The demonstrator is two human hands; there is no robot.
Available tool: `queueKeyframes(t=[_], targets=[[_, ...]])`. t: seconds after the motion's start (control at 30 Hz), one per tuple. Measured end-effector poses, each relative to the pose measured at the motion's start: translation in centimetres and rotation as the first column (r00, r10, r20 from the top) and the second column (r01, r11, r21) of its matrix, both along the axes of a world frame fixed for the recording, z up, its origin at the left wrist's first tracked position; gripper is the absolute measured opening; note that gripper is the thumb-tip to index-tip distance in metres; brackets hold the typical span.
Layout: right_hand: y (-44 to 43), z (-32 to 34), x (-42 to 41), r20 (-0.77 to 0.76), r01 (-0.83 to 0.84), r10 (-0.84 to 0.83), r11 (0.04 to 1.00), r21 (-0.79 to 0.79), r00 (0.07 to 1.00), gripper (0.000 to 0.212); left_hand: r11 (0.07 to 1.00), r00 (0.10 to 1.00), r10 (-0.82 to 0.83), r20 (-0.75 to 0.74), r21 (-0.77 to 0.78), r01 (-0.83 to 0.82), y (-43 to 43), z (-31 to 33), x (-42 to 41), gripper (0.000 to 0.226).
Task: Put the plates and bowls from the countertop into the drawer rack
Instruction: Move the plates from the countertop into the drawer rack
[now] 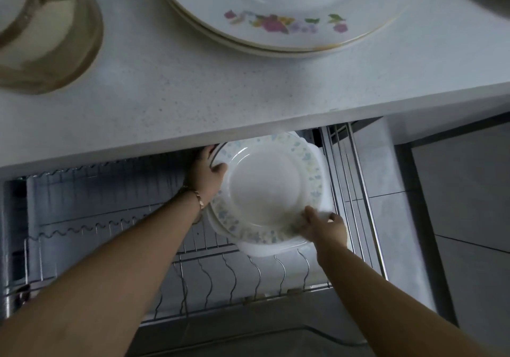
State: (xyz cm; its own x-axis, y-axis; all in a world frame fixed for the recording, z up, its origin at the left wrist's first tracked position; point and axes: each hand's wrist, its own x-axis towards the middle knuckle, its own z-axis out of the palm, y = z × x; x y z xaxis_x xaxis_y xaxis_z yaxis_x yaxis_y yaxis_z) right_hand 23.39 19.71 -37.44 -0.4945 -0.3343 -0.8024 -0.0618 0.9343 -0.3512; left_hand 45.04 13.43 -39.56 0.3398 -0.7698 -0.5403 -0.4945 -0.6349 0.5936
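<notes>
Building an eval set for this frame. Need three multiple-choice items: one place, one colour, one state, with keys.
1. Where is the speckled-rim plate?
A. on the countertop
B. at the right end of the drawer rack
C. on the floor

2. What colour is the line round the floral plate on the countertop?
A. gold
B. black
C. red

3. Which hands hold the speckled-rim plate?
A. neither
B. left only
C. both

Key: B, it sits tilted over the rack wires; A, a thin gold line runs along its edge; C, the left hand grips its left rim and the right hand its lower right rim.
</notes>
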Motion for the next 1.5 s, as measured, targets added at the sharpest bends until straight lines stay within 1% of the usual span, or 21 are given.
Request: queueKeyframes(t=[0.07,0.13,0.17,0.23,0.3,0.43,0.5,0.6,0.7,0.83,0.9,0.97,1.0,1.03,1.07,1.17,1.27,1.3,1.37,1.43,1.5], targets=[[0.2,0.0,-0.1,0.166,0.128,-0.138,0.989,0.067,0.976,0.028,0.990,0.990,0.125,0.068,0.056,-0.129,2.0,0.6,-0.1,0.043],[0.6,0.0,-0.1,0.266,0.149,-0.176,0.982,0.120,0.948,0.030,0.965,0.982,0.169,0.080,0.188,-0.181,4.2,1.1,-0.3,0.037],[0.8,0.0,-0.1,0.263,0.125,-0.154,0.985,0.123,0.952,0.037,0.952,0.981,0.190,0.031,0.238,-0.192,5.1,1.3,-0.5,0.033],[1.1,-0.3,0.0,0.170,0.092,-0.108,0.990,0.104,0.979,0.042,0.931,0.963,0.262,-0.056,0.277,-0.237,6.5,1.8,-0.9,0.020],[1.3,-0.4,0.2,0.121,0.093,-0.103,0.992,0.082,0.987,0.040,0.918,0.944,0.324,-0.064,0.262,-0.297,6.8,1.8,-1.0,0.014],[1.2,-0.7,0.4,0.111,0.086,-0.089,0.996,0.026,0.990,0.036,0.915,0.934,0.353,-0.059,0.229,-0.332,5.5,1.2,-0.8,0.020],[0.6,-0.9,0.3,0.097,0.091,-0.089,0.996,-0.013,0.991,0.039,0.918,0.933,0.353,-0.070,0.220,-0.331,4.8,1.0,-0.7,0.028],[-0.6,-1.3,-0.1,0.070,0.062,-0.059,0.998,-0.030,0.996,0.041,0.927,0.939,0.335,-0.073,0.206,-0.314,4.0,0.8,-0.8,0.020],[-1.5,-1.8,-0.3,0.084,0.044,-0.040,0.998,-0.040,0.996,0.038,0.931,0.942,0.333,-0.046,0.176,-0.321,3.8,0.6,-0.8,0.023],[-1.1,-1.9,-0.4,0.065,-0.041,0.045,0.997,-0.070,0.997,0.037,0.942,0.952,0.304,-0.037,0.157,-0.295,4.0,0.8,-0.5,0.024],[-0.6,-1.2,-0.8,0.035,-0.168,0.170,0.985,-0.039,0.985,0.037,0.956,0.971,0.237,-0.012,0.181,-0.231,4.3,1.8,-0.8,0.025],[-0.5,0.4,-1.2,0.044,-0.380,0.378,0.924,0.050,0.925,0.037,0.967,0.994,0.099,0.049,0.230,-0.108,4.9,3.9,-1.6,0.026],[-0.7,2.0,-1.2,0.087,-0.485,0.478,0.870,0.093,0.874,0.030,0.972,0.998,0.040,0.045,0.230,-0.049,5.2,5.4,-2.1,0.027],[-1.1,3.8,-1.3,0.120,-0.586,0.575,0.803,0.112,0.810,0.022,0.977,1.000,-0.007,0.008,0.214,0.005,5.5,7.4,-2.7,0.027],[-1.6,5.9,-1.1,0.147,-0.672,0.657,0.731,0.114,0.739,0.022,0.982,0.998,-0.045,-0.034,0.181,0.051,5.7,9.7,-3.3,0.027],[-4.0,12.7,-0.8,0.152,-0.817,0.811,0.576,-0.030,0.565,0.027,0.993,0.988,-0.101,-0.119,0.056,0.108,5.3,17.7,-4.8,0.020],[-7.4,21.2,-0.4,0.163,-0.850,0.866,0.497,-0.174,0.473,0.024,0.988,0.984,-0.126,-0.123,-0.107,0.113,3.1,25.7,-5.4,0.013],[-8.6,23.7,-0.5,0.135,-0.841,0.871,0.491,-0.227,0.472,0.024,0.983,0.988,-0.113,-0.105,-0.155,0.095,2.0,27.6,-5.2,0.014],[-11.3,27.9,-0.5,0.032,-0.786,0.844,0.512,-0.346,0.535,0.019,0.973,0.995,-0.043,-0.091,-0.231,0.021,-0.4,30.4,-4.6,0.016],[-14.5,30.5,-0.7,-0.056,-0.696,0.765,0.550,-0.461,0.642,0.013,0.967,0.986,0.037,-0.162,-0.245,-0.076,-3.2,31.8,-4.3,0.017],[-18.1,31.6,-1.2,-0.136,-0.622,0.657,0.596,-0.508,0.741,0.014,0.962,0.950,0.126,-0.284,-0.199,-0.188,-6.5,32.4,-4.7,0.018]])
